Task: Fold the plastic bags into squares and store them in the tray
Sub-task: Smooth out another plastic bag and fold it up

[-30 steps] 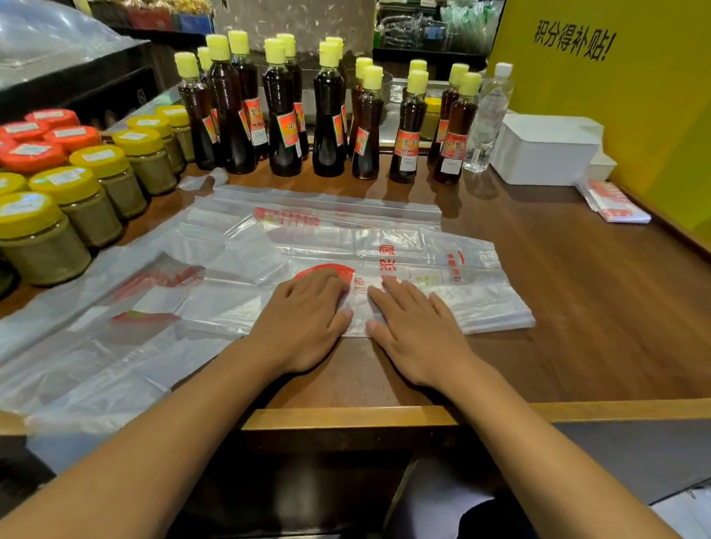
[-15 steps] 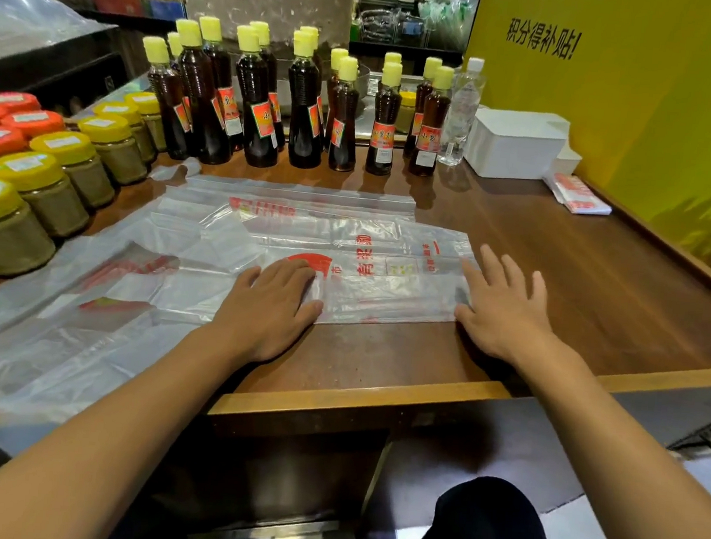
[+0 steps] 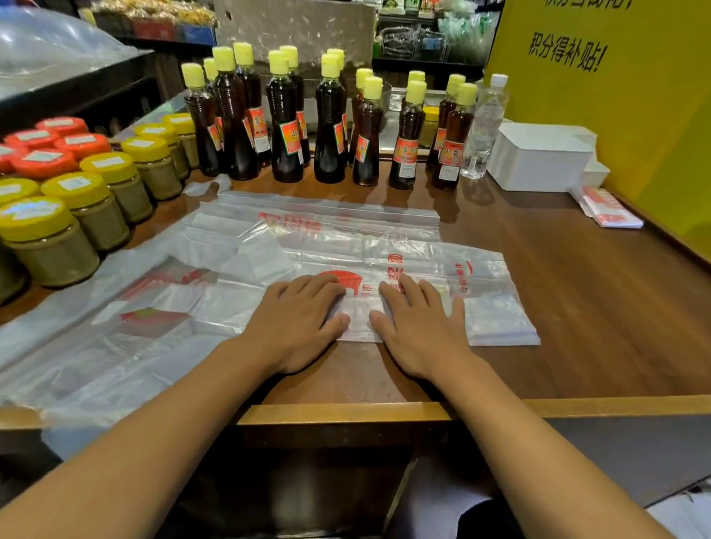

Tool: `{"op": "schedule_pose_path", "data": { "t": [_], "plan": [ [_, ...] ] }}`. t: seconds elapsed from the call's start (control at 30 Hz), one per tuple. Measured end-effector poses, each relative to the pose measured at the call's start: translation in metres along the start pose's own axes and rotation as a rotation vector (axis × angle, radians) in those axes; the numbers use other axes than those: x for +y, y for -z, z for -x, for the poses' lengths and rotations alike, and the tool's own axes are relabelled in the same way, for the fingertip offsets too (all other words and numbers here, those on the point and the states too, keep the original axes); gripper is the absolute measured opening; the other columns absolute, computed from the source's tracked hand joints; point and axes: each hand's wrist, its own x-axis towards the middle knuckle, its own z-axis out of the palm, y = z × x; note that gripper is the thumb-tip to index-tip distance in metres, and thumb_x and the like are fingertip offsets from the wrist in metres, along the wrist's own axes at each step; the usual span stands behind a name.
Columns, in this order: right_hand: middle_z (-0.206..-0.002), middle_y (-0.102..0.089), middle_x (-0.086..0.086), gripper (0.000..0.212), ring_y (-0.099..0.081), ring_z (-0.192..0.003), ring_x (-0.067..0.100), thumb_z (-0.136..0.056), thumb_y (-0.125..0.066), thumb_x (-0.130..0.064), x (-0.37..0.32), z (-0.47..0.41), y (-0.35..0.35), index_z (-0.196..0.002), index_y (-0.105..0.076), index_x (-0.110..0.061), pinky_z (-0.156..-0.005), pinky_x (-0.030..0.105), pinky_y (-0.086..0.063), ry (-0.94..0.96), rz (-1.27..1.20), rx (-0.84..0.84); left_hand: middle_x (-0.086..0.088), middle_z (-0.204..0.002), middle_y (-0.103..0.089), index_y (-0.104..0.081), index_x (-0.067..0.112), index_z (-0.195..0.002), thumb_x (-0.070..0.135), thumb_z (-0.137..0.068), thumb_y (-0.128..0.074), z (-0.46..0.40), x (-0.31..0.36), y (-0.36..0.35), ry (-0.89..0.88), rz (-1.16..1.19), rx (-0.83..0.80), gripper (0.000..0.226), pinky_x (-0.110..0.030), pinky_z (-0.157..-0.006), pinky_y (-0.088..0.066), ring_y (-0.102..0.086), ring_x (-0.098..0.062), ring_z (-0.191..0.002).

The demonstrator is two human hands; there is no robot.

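While both hands press flat, folded plastic bag (image 3: pixel 408 282) lies as long strip across wooden tabletop (image 3: pixel 601 291), near front edge. Bag clear, thin, with red print and red round logo; right end shows layered folds, bottom edge straight. Left hand (image 3: pixel 297 320) and right hand (image 3: pixel 421 331) side by side on bag middle, fingers (image 3: pixel 412 291) straight, slightly spread, pinching nothing. More loose clear bags (image 3: pixel 94 341) spread at left, partly over tabletop edge. White tray (image 3: pixel 540 156) stands far right, behind it yellow wall.

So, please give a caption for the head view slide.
Both hands press a plastic bag flat on the wooden counter.
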Motion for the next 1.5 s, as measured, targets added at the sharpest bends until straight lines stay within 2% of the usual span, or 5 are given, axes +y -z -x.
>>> {"op": "schedule_pose_path", "data": {
  "t": [0.17, 0.7, 1.23, 1.4, 1.5],
  "plan": [
    [-0.168, 0.009, -0.01, 0.064, 0.011, -0.155, 0.023, -0.1, -0.012, -0.065, 0.0, 0.005, 0.0, -0.159, -0.003, -0.04, -0.118, 0.064, 0.008, -0.06, 0.046, -0.032, 0.008, -0.169, -0.002, -0.011, 0.029, -0.16, 0.066, -0.1, -0.016, -0.004, 0.006, 0.006, 0.083, -0.021, -0.187, 0.071, -0.06, -0.122, 0.004, 0.0, -0.018, -0.156],
    [-0.169, 0.003, -0.009, 0.062, 0.005, -0.155, 0.021, -0.102, -0.02, -0.063, 0.011, 0.009, 0.007, -0.158, -0.007, -0.039, -0.121, 0.056, 0.0, -0.021, 0.055, -0.029, 0.009, -0.163, -0.03, -0.028, 0.03, -0.153, 0.059, -0.103, -0.026, 0.014, -0.043, 0.01, 0.013, -0.029, -0.026, 0.058, -0.049, -0.12, -0.01, -0.029, -0.019, -0.146],
    [-0.169, 0.003, -0.005, 0.064, 0.005, -0.155, 0.02, -0.102, -0.017, -0.062, 0.011, 0.013, 0.002, -0.159, -0.004, -0.037, -0.123, 0.054, -0.001, -0.043, 0.074, -0.006, -0.002, -0.169, -0.006, -0.011, 0.019, -0.16, 0.052, -0.104, -0.032, 0.037, -0.131, 0.035, 0.405, -0.131, -0.057, 0.069, -0.049, -0.123, -0.007, -0.006, -0.028, -0.155],
    [-0.169, 0.0, -0.005, 0.063, 0.003, -0.154, 0.021, -0.102, -0.021, -0.061, 0.009, 0.013, 0.001, -0.159, -0.009, -0.037, -0.123, 0.054, -0.001, -0.044, 0.042, 0.02, -0.006, -0.157, -0.033, -0.036, 0.017, -0.152, 0.025, -0.095, -0.059, 0.031, -0.063, 0.055, 0.196, -0.063, 0.375, 0.062, -0.052, -0.113, -0.023, -0.026, -0.033, -0.144],
    [-0.169, 0.001, -0.005, 0.063, 0.005, -0.155, 0.02, -0.103, -0.021, -0.061, 0.009, 0.013, 0.001, -0.159, -0.007, -0.037, -0.123, 0.054, -0.001, -0.045, 0.035, 0.014, -0.001, -0.163, -0.027, -0.027, 0.023, -0.157, 0.038, -0.102, -0.047, 0.015, -0.007, 0.048, -0.027, 0.016, 0.244, 0.06, -0.048, -0.12, -0.021, -0.02, -0.028, -0.15]
  ]
}}
